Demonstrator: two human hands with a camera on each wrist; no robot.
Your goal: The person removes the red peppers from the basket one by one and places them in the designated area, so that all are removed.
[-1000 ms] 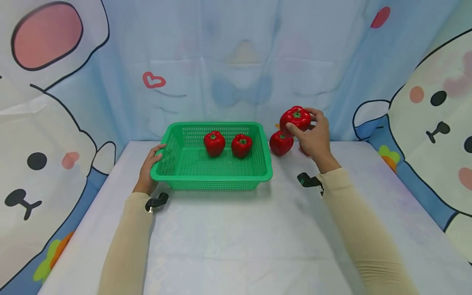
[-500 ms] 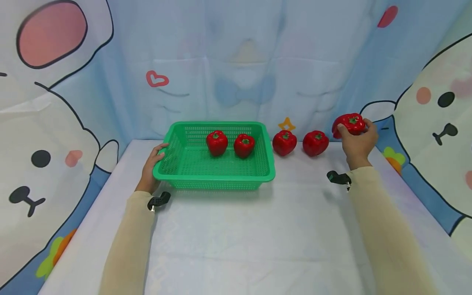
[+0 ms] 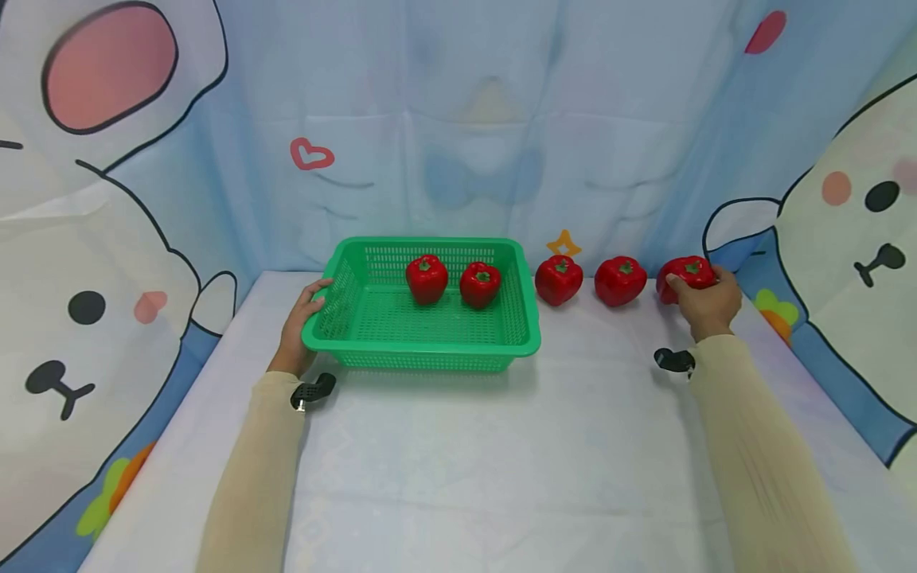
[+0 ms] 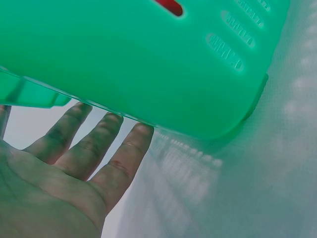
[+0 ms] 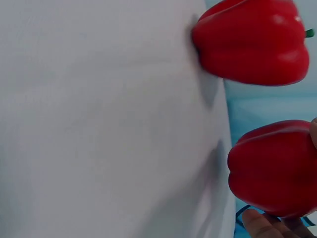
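Observation:
At the right end of a row of red bell peppers, my right hand point(image 3: 709, 302) holds a red bell pepper point(image 3: 686, 277) between thumb and fingers, low over the back of the table. In the right wrist view this bell pepper point(image 5: 275, 168) shows fingers at its lower side, with its shadow on the cloth. Two more bell peppers, the near one point(image 3: 620, 281) and the farther one point(image 3: 559, 279), stand to its left. My left hand point(image 3: 296, 330) touches the left side of the green basket point(image 3: 423, 348); in the left wrist view its fingers point(image 4: 124, 161) reach out fairly straight to the basket's edge.
Inside the basket stand two red bell peppers, one on the left point(image 3: 427, 280) and one on the right point(image 3: 481, 286). A white cloth covers the table point(image 3: 458, 454). A printed curtain point(image 3: 473, 119) hangs directly behind the table's back edge.
My right hand has carried its bell pepper right, past the other two, and lowered it to the row's end. My left hand has stayed at the basket.

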